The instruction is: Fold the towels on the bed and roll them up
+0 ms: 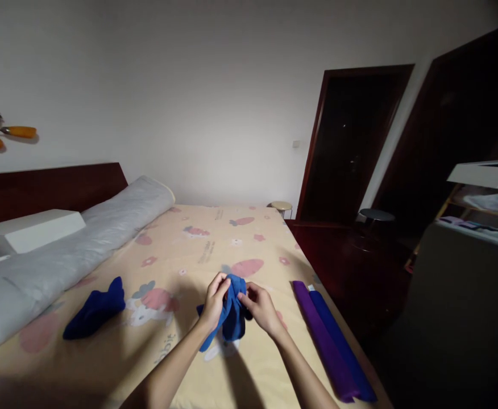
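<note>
Between my two hands hangs a piece of blue cloth (235,309), bunched at the top with darker folds below; its exact kind cannot be made out. My left hand (215,296) pinches its upper left edge between thumb and fingers. On the other side, my right hand (261,305) grips the upper right edge, its thumb lying over the front. The cloth's lower end hangs just over or on the patterned bed sheet (206,238). Off to the left, a crumpled dark blue cloth (95,308) lies by itself on the sheet.
A purple rolled cloth (323,341) and a blue rolled cloth (343,346) lie along the bed's right edge. A long grey bolster (82,255) runs along the headboard (48,184), with a white box (40,227) on it. Stools (282,205) stand beyond the bed.
</note>
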Motion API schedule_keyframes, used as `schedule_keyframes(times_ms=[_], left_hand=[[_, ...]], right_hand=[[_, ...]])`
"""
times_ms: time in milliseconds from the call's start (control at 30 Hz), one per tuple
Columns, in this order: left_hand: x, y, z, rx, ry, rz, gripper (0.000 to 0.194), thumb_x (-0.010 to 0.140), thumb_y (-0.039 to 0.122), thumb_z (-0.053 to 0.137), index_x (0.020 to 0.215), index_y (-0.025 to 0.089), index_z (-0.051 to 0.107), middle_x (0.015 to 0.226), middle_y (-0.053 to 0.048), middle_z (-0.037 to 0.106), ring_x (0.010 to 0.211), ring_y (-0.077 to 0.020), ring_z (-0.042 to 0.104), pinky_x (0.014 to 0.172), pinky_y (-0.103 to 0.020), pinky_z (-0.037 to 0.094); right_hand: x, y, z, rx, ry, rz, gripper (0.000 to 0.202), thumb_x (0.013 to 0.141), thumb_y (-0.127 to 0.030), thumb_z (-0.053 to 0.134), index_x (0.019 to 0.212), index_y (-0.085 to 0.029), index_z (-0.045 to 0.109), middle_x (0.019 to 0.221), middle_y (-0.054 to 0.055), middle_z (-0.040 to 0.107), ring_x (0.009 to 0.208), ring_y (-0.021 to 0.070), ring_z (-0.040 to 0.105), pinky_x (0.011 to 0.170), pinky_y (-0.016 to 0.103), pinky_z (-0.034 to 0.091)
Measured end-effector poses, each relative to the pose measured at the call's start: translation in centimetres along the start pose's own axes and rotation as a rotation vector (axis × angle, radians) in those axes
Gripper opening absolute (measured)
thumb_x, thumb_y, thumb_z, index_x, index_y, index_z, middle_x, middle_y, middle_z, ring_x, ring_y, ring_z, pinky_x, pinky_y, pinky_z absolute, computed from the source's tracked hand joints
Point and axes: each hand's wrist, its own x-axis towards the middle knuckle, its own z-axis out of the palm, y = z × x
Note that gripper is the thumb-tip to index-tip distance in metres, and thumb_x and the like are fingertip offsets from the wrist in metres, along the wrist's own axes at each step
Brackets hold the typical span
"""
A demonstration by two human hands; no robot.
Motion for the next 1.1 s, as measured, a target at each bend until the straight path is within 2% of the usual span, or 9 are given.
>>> schedule_keyframes(times_ms=[133, 200, 333, 467, 567, 700, 867, 967, 1100], left_hand=[[0.3, 1.2, -1.9, 0.187, -0.022, 0.088, 0.026, 0.077, 0.039, 0.062, 0.063, 0.024, 0.046, 0.061, 0.004, 0.043, 0.061, -0.0146, 0.044, 0.063, -0.027, 0.037], [0.3, 2.2, -3.0, 0.209, -0.015, 0.131, 0.023, 0.070, 0.033, 0.063, 0.058, 0.024, 0.045, 0.070, 0.000, 0.053, 0.076, -0.0184, 0.052, 0.072, -0.029, 0.041], [0.0, 4.1, -4.5, -0.057, -0.026, 0.060, 0.012, 0.063, 0.028, 0.055, 0.059, 0.022, 0.045, 0.104, -0.009, 0.067, 0.111, -0.0286, 0.056, 0.092, -0.038, 0.043], [-0.1, 5.6, -5.1, -0.282, -0.047, -0.056, 0.013, 0.064, 0.032, 0.051, 0.064, 0.024, 0.042, 0.080, -0.005, 0.067, 0.090, -0.0271, 0.064, 0.082, -0.042, 0.049], [0.1, 6.0, -5.5, -0.129, -0.033, -0.010, 0.018, 0.068, 0.036, 0.051, 0.062, 0.024, 0.040, 0.065, 0.000, 0.054, 0.070, -0.0188, 0.058, 0.070, -0.033, 0.047], [0.4, 6.7, -6.8, 0.232, 0.005, 0.132, 0.027, 0.073, 0.039, 0.059, 0.063, 0.023, 0.039, 0.061, 0.006, 0.038, 0.059, -0.0116, 0.040, 0.059, -0.025, 0.036], [0.9, 7.5, -10.3, 0.638, -0.221, 0.105, 0.027, 0.072, 0.036, 0.068, 0.090, 0.024, 0.052, 0.080, 0.004, 0.055, 0.076, -0.0133, 0.052, 0.070, -0.023, 0.042], [1.5, 6.3, -13.9, 0.892, -0.311, 0.073, 0.039, 0.070, 0.030, 0.068, 0.107, 0.024, 0.057, 0.100, -0.001, 0.066, 0.093, -0.0183, 0.058, 0.081, -0.027, 0.045], [0.9, 2.4, -19.9, 1.167, -0.236, 0.004, 0.022, 0.070, 0.042, 0.067, 0.068, 0.021, 0.060, 0.067, 0.002, 0.064, 0.071, -0.0175, 0.059, 0.070, -0.027, 0.046]], right_hand=[[0.2, 0.2, -1.3, 0.034, 0.149, 0.035, 0.043, 0.069, -0.060, 0.067, 0.060, -0.020, 0.054, 0.050, -0.004, 0.048, 0.050, 0.0116, 0.043, 0.050, 0.026, 0.034], [0.3, 0.3, -2.6, 0.039, 0.246, 0.039, 0.041, 0.068, -0.057, 0.067, 0.057, -0.020, 0.052, 0.049, -0.004, 0.048, 0.050, 0.0121, 0.042, 0.050, 0.026, 0.033], [0.7, 0.3, -5.6, 0.049, 0.445, 0.054, 0.032, 0.069, -0.050, 0.062, 0.057, -0.021, 0.055, 0.054, -0.001, 0.053, 0.057, 0.0158, 0.048, 0.054, 0.028, 0.035], [0.7, -0.2, -7.7, 0.090, 0.522, 0.041, 0.026, 0.065, -0.047, 0.060, 0.058, -0.022, 0.058, 0.084, 0.008, 0.069, 0.090, 0.0246, 0.060, 0.072, 0.032, 0.043], [0.4, -1.4, -8.5, 0.270, 0.393, -0.015, 0.026, 0.065, -0.045, 0.061, 0.055, -0.023, 0.052, 0.094, 0.009, 0.072, 0.097, 0.0259, 0.061, 0.082, 0.036, 0.045], [0.3, -3.3, -9.5, 0.374, 0.256, -0.015, 0.031, 0.070, -0.047, 0.066, 0.062, -0.022, 0.050, 0.075, 0.005, 0.068, 0.070, 0.0202, 0.059, 0.067, 0.032, 0.044], [0.9, -3.5, -11.3, -0.270, 0.338, -0.151, 0.041, 0.079, -0.060, 0.060, 0.069, -0.021, 0.053, 0.063, -0.002, 0.052, 0.060, 0.0135, 0.045, 0.060, 0.027, 0.037], [0.3, -2.0, -12.0, -0.530, 0.134, -0.186, 0.036, 0.084, -0.057, 0.055, 0.084, -0.021, 0.056, 0.076, 0.001, 0.059, 0.070, 0.0164, 0.053, 0.069, 0.029, 0.041], [-2.0, 0.6, -12.5, -0.681, -0.208, -0.104, 0.037, 0.080, -0.041, 0.063, 0.111, -0.022, 0.055, 0.092, 0.005, 0.065, 0.084, 0.0211, 0.061, 0.077, 0.032, 0.046]])
